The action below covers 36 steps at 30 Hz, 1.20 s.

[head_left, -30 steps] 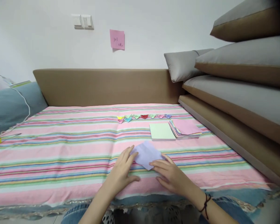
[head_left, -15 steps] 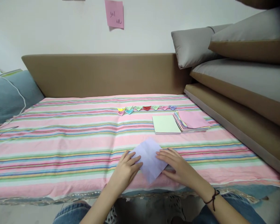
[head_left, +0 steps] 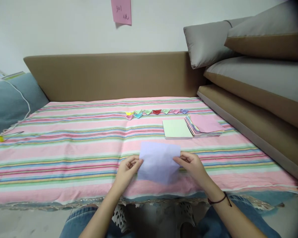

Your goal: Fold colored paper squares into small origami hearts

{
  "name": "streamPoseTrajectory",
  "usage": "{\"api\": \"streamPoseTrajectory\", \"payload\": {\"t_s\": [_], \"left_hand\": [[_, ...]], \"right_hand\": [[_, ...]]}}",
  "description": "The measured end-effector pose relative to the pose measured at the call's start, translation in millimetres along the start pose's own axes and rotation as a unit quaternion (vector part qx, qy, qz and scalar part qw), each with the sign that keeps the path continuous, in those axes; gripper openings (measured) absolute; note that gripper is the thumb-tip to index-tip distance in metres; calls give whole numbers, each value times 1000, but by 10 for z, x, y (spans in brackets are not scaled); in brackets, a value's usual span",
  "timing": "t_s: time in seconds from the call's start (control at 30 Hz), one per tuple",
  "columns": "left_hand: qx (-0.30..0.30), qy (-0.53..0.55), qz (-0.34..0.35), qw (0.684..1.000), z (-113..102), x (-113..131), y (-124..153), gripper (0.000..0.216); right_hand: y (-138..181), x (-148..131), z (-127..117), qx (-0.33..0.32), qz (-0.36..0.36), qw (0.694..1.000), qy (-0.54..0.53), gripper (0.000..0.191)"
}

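Note:
A square sheet of lilac paper [head_left: 159,162] is held up above the striped cloth, its lower part blurred by motion. My left hand [head_left: 128,168] pinches its left edge between thumb and fingers. On the opposite edge, my right hand [head_left: 190,163] grips the paper the same way, the thumb lying on the near face. Beyond the sheet, a pale green paper stack [head_left: 177,129] lies beside a fanned pile of coloured paper [head_left: 206,125] with pink on top. Several small folded paper pieces [head_left: 157,112] stand in a row farther back.
The striped cloth [head_left: 89,142] covers the seat before a brown backrest [head_left: 114,77]. Stacked cushions [head_left: 258,72] border the right side. At far left lie a yellow object [head_left: 0,138] and a white cord [head_left: 27,104]. A pink note [head_left: 121,12] is on the wall.
The lilac paper has turned from a diamond position to sides upright and been raised off the cloth. Both hands went from flat fingers on it to pinching its side edges.

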<state>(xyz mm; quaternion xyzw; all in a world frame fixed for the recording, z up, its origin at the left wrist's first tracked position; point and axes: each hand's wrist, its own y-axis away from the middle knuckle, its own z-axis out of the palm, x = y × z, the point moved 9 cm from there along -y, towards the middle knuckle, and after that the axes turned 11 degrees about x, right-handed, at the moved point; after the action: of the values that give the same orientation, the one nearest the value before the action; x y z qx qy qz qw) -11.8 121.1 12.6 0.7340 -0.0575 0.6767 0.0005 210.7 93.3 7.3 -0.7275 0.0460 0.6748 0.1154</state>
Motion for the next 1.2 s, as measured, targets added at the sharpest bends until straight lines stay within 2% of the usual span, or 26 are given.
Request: {"api": "streamPoseTrajectory", "payload": {"t_s": [0.07,0.13,0.2,0.27,0.33,0.47,0.5,0.63,0.77,0.83,0.97,1.03,1.1,1.2], "left_hand": [[23,42,-23,999,8,-29,-6,23],[55,71,-31,995,-9,-37,-12,25],[69,87,-38,993,-9,-41,-11,27],[67,99,-41,992,6,-36,-10,29],[62,108,-31,992,11,-15,-12,30],[50,69,14,996,13,39,-18,22],[49,52,24,997,15,48,-18,21],[55,-4,38,998,10,36,-18,23],[64,-24,33,997,-13,-17,-28,26],[68,-34,40,996,-30,-12,-34,27],[77,-65,115,988,-52,195,-24,14],[79,-65,149,984,-49,311,-7,13],[56,-40,123,990,-2,299,-13,14],[7,16,15,1000,115,75,-36,19]], "right_hand": [[-2,5,62,-9,31,997,-63,24],[-1,18,134,-28,56,992,-105,32],[-2,43,174,-39,76,989,-118,36],[-10,58,167,-33,80,990,-111,31],[-19,58,138,-20,75,992,-103,30],[-41,-6,14,37,22,996,-76,59],[-41,-30,-3,43,2,997,-63,58],[-27,-16,33,15,-14,1000,-20,37],[-21,26,15,17,12,999,-40,43],[-28,13,-13,24,11,999,-29,40],[-54,-160,-76,41,-75,996,19,24],[-60,-224,-90,42,-107,993,32,22],[-68,-193,-68,25,-87,995,30,24],[-71,0,-7,-10,10,1000,6,29]]}}
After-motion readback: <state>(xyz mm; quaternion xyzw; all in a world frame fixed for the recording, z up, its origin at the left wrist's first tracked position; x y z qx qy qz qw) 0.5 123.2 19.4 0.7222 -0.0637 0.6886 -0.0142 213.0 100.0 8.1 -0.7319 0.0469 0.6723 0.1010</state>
